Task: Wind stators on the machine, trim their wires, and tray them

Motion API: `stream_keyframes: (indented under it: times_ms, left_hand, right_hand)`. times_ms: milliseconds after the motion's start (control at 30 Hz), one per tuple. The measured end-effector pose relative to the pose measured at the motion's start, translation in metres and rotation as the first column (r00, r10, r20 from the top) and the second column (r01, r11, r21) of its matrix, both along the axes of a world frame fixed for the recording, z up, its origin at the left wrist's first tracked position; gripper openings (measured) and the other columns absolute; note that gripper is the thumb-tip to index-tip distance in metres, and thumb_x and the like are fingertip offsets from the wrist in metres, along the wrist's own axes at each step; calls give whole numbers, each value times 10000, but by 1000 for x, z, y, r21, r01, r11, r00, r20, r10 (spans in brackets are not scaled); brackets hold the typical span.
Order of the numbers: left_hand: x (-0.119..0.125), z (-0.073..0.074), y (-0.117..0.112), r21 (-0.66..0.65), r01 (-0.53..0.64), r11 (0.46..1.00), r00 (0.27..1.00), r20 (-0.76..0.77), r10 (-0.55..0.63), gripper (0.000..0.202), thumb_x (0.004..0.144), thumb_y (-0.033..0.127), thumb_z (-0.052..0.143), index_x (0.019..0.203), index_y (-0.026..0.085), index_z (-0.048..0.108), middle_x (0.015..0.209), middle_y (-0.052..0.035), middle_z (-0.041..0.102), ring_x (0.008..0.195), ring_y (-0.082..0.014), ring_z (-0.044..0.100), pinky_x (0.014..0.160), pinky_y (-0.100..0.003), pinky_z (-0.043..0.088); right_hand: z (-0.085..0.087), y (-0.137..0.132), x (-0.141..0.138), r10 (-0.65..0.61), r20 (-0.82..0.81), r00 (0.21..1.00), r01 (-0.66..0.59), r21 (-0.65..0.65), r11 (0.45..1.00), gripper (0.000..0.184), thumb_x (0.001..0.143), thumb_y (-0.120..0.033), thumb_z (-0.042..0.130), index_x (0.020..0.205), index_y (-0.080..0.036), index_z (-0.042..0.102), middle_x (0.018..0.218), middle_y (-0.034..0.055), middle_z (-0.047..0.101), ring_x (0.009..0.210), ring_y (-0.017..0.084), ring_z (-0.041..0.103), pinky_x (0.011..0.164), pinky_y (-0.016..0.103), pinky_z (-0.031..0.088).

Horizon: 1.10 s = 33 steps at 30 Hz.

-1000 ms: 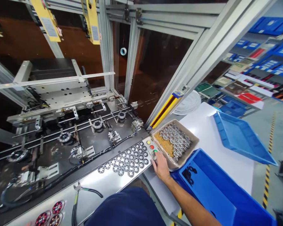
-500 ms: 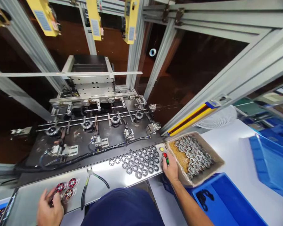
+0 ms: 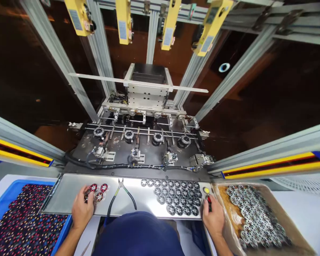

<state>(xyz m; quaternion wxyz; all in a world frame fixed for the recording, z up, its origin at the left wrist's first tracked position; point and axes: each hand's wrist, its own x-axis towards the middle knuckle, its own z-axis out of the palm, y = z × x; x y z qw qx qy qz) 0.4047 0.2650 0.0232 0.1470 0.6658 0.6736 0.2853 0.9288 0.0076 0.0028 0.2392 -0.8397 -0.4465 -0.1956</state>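
My left hand rests on the steel shelf with its fingers curled over a small cluster of red wound rotor parts. My right hand lies at the shelf's right end, fingers bent onto the button panel; the yellow button shows just above them and a red button sits at my fingertips. Several bare silver stator rings lie in rows on the shelf between my hands. Black-handled pliers lie next to the red parts.
A blue bin full of red wound parts is at the lower left. A cardboard box of silver rings sits at the lower right. Behind the shelf stands a machine bed with several fixtures on rails, framed by aluminium posts and yellow-striped light curtains.
The view has swung left, centring the machine. My left hand now sits over the red parts on the shelf. My right hand stays at the buttons.
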Motion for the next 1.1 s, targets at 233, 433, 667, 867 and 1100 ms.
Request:
stream_keyframes:
  times_ms: [233,433,667,867,1100]
  left_hand:
    - [1,3,-1,8,2,1000,1000,-24,-2,510,899,473,418,1264,136,534,1128,-153,676,1065,-303,605,939,-434,450]
    - [2,3,-2,6,0,1000,1000,-30,0,512,904,484,416,1258,137,545,1125,-154,681,1060,-311,609,931,-441,458]
    - [4,2,-3,18,2,1000,1000,-24,-2,511,909,485,414,1254,133,548,1123,-159,682,1049,-314,615,922,-445,465]
    - [3,1,-3,17,8,1000,1000,-17,-7,489,909,456,426,1278,152,530,1151,-143,675,1090,-298,611,946,-431,459]
    - [3,2,-2,7,13,1000,1000,-24,-13,487,908,444,436,1269,133,538,1145,-153,681,1089,-301,610,954,-436,454]
  right_hand:
    - [-5,-1,2,1,15,1000,-1,-27,1000,616,971,-520,334,1159,-16,634,1049,225,684,967,314,620,895,454,473]
    - [-3,0,2,7,30,1000,-6,-37,999,644,974,-538,318,1128,-4,645,1021,226,692,937,303,630,879,436,480]
    - [-2,1,4,7,51,999,-5,-35,999,661,973,-553,301,1105,-8,652,1025,225,695,933,307,635,875,441,484]
    - [-1,1,5,5,35,999,-3,-43,999,671,969,-569,291,1106,-20,650,1008,215,693,912,302,636,868,436,482]
    - [0,2,5,19,7,1000,-18,-34,999,660,962,-568,300,1110,-26,647,1019,226,683,920,315,626,874,451,475]
